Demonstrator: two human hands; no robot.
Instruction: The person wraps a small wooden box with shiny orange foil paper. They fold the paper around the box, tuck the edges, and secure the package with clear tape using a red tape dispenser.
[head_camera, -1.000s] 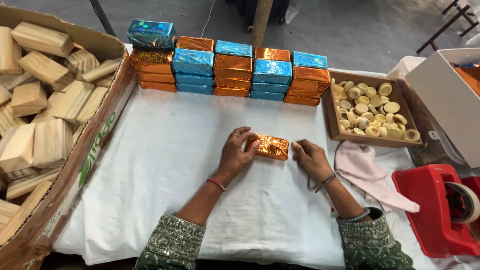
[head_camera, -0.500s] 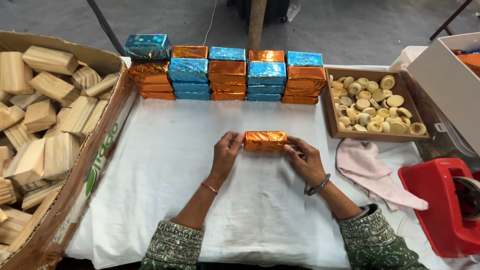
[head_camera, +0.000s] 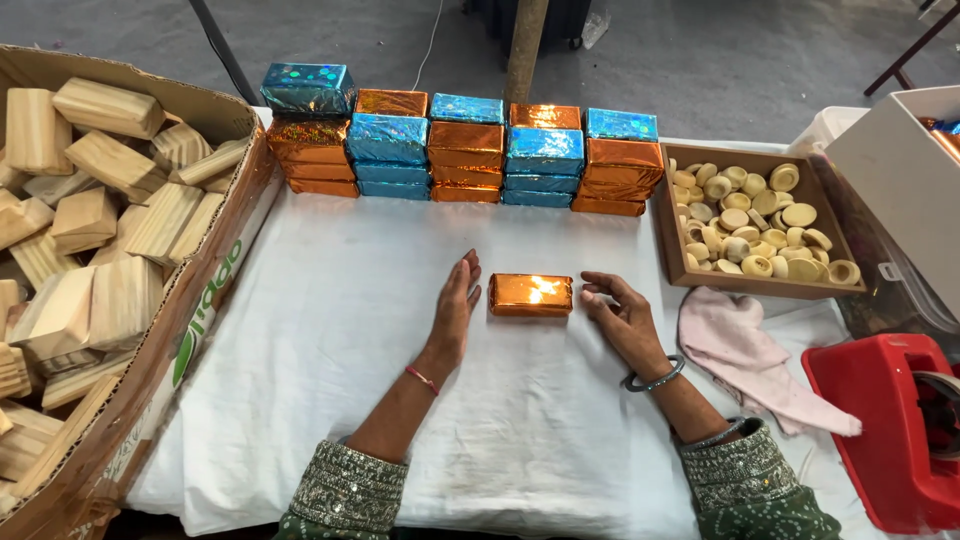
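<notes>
White cloth (head_camera: 330, 330) covers the table before me, and on its middle lies an orange foil-wrapped block (head_camera: 530, 295), flat on the cloth with a bright glint on its top face. My left hand (head_camera: 455, 305) stands on its edge just at nine o'clock of the block, palm turned toward it, fingers straight and together, holding nothing; whether the fingertips brush the foil I cannot tell. My right hand (head_camera: 620, 312) rests at three o'clock of the block, fingers loosely curled and apart, empty, the tips just beside the block's end. Both forearms run back toward six o'clock, a red thread on the left wrist, a dark bangle on the right. At twelve o'clock stands a row of stacked foil blocks (head_camera: 460, 145), orange and blue. At nine o'clock a cardboard box (head_camera: 190, 300) holds bare wooden blocks (head_camera: 100, 220). At two o'clock a wooden tray (head_camera: 665, 235) holds small pale rounds; a pink cloth (head_camera: 745, 345) lies at three o'clock, a red tape dispenser (head_camera: 885, 430) at four.
</notes>
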